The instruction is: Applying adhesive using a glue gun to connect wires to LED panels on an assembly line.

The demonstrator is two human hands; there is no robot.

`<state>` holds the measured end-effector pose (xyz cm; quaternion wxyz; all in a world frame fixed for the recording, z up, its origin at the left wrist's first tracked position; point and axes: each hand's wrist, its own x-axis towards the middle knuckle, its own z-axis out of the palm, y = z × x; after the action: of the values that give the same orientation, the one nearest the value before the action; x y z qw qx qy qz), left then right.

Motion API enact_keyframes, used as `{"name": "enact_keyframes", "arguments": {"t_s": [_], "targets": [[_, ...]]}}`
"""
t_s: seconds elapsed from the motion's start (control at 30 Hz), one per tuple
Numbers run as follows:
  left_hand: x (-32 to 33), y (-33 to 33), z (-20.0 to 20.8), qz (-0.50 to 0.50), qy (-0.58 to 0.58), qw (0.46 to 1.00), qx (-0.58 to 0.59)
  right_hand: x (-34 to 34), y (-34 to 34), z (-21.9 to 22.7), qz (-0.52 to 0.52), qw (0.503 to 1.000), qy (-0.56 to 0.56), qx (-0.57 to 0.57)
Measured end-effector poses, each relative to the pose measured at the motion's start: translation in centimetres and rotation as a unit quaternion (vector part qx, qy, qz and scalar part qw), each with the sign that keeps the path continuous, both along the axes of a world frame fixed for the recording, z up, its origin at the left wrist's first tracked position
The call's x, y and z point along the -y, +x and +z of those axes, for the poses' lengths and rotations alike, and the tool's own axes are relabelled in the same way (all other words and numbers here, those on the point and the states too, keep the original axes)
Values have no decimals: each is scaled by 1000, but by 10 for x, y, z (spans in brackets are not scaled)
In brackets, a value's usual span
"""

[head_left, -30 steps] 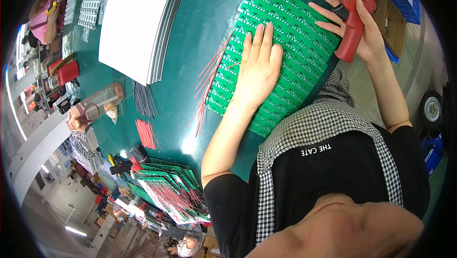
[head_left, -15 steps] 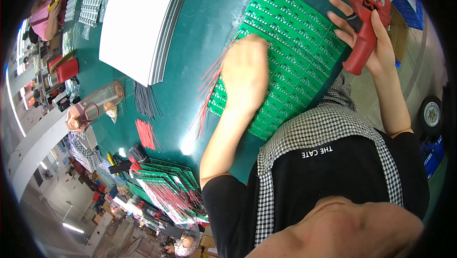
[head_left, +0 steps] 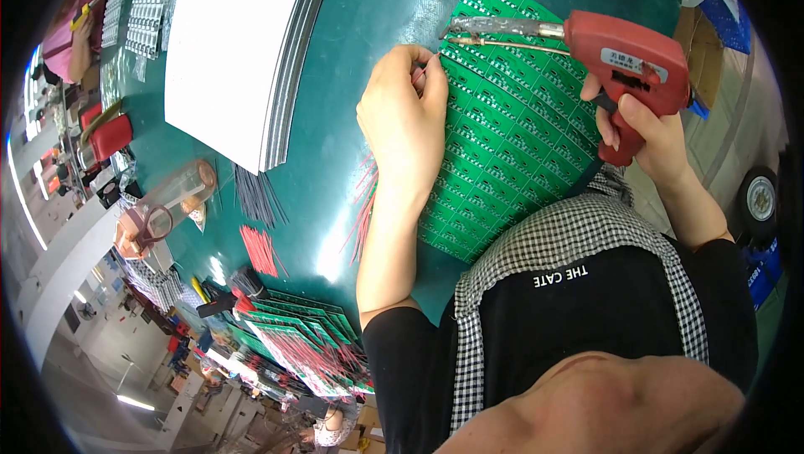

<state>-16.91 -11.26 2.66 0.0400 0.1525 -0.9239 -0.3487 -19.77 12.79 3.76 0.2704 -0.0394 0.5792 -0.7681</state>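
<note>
My left hand (head_left: 400, 115) is closed at the left edge of a green circuit board panel (head_left: 502, 140), finger and thumb pinching a thin red wire (head_left: 421, 74). My right hand (head_left: 641, 131) is wrapped round the grip of a red soldering gun (head_left: 628, 56), fingers at its black trigger. The gun's dark tip and thin brass tube reach left over the upper part of the panel, ending close to my left fingertips. Whether the tip touches the board I cannot tell. Loose red wires (head_left: 363, 211) lie beside my left forearm, which partly covers them.
A stack of white sheets (head_left: 239, 52) lies to the left on the green table. Below it are black wires (head_left: 258, 196), short red wires (head_left: 261, 251) and a clear plastic container (head_left: 188, 184). Green boards with red wires attached (head_left: 310, 341) are piled at lower left. Another person's arm (head_left: 81, 48) shows far left.
The soldering gun has swung down and left, its tip now over the panel. My left hand has shifted left to the panel's edge, and my right fingers have closed round the grip.
</note>
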Motion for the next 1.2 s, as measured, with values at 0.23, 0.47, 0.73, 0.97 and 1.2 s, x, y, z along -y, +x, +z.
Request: {"name": "enact_keyframes", "arguments": {"t_s": [0.23, 0.47, 0.73, 0.97, 1.2], "targets": [[-4, -2, -5, 4, -13, 1000, 7, 0, 3, 1, -2, 999, 39, -1], [-4, -1, -6, 12, -13, 1000, 22, 2, 4, 3, 10, 998, 60, 10], [-2, 0, -9, 7, -11, 1000, 14, 4, 4, 4, 12, 998, 55, 14], [-4, 2, -6, 5, -7, 1000, 12, -1, 11, 4, 7, 997, 78, 27], [-3, 2, -6, 0, -11, 1000, 15, -1, 10, 4, 31, 997, 69, 1]]}}
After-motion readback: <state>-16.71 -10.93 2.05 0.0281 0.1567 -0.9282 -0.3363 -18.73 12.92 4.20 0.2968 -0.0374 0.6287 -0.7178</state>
